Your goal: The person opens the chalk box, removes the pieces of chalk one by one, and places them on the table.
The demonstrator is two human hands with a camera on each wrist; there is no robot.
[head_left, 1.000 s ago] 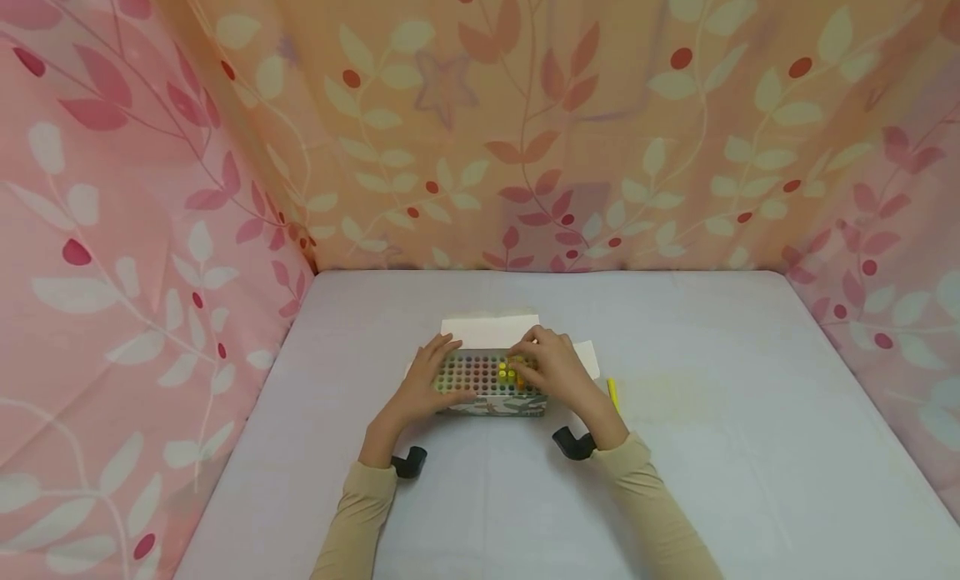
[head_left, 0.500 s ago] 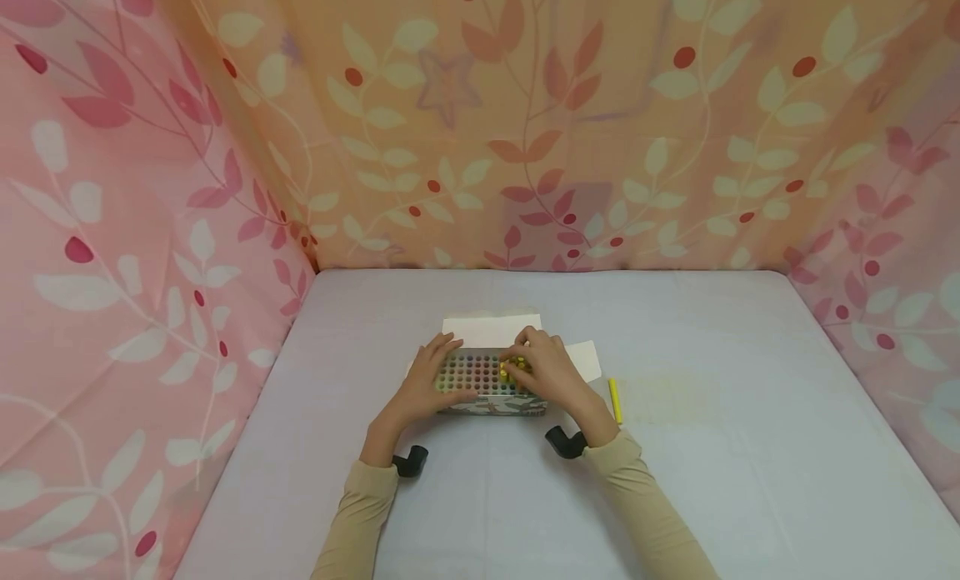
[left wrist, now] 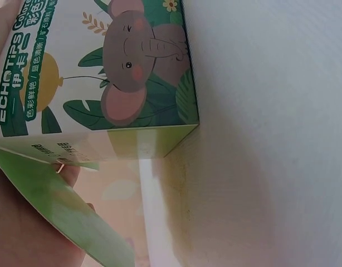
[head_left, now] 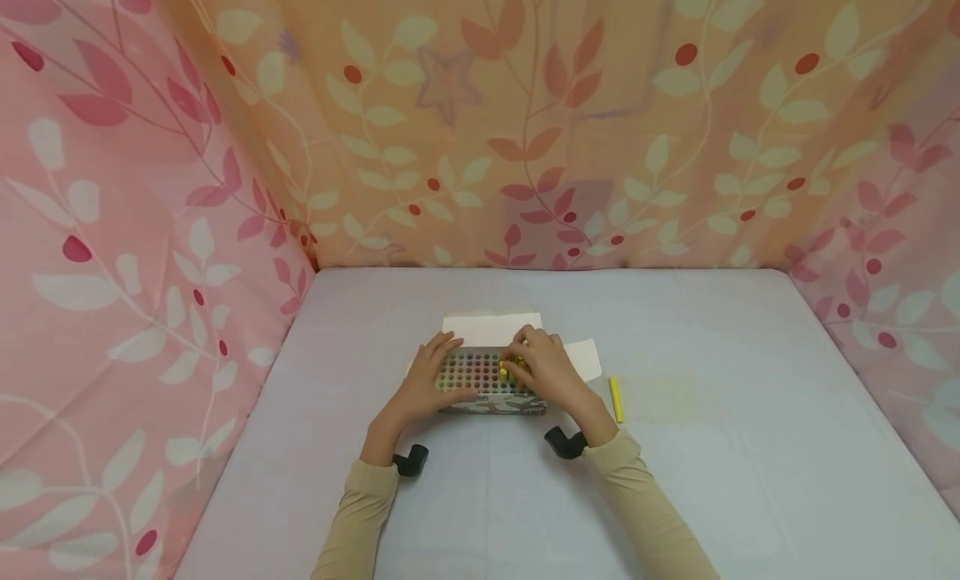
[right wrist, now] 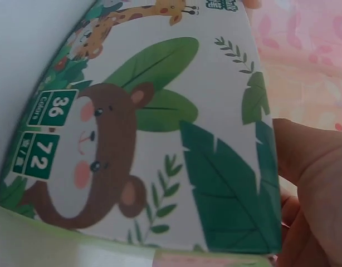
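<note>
A cardboard box (head_left: 489,405) printed with cartoon animals stands open on the table, its top a grid of holes, many showing coloured tips. My left hand (head_left: 422,382) holds its left end, thumb along the front rim and fingers across to the back. In the left wrist view an elephant shows on the box (left wrist: 126,72), beside a green-edged flap (left wrist: 59,200). Over the right part of the grid, my right hand (head_left: 551,367) pinches at a yellow stick (head_left: 504,369) among several standing up there. Its fingers partly hide the sticks. The right wrist view shows that hand's thumb (right wrist: 302,147) behind the box.
A loose yellow stick (head_left: 616,399) lies on the white table (head_left: 712,480) right of the box. The box's lid flap (head_left: 491,327) is folded back, and a side flap (head_left: 583,359) spreads right. Patterned curtains (head_left: 525,130) enclose the table behind and at both sides.
My right hand has shifted slightly left over the yellow sticks, then stayed there, uncovering more of the loose stick on the table. The left hand and box stay in place.
</note>
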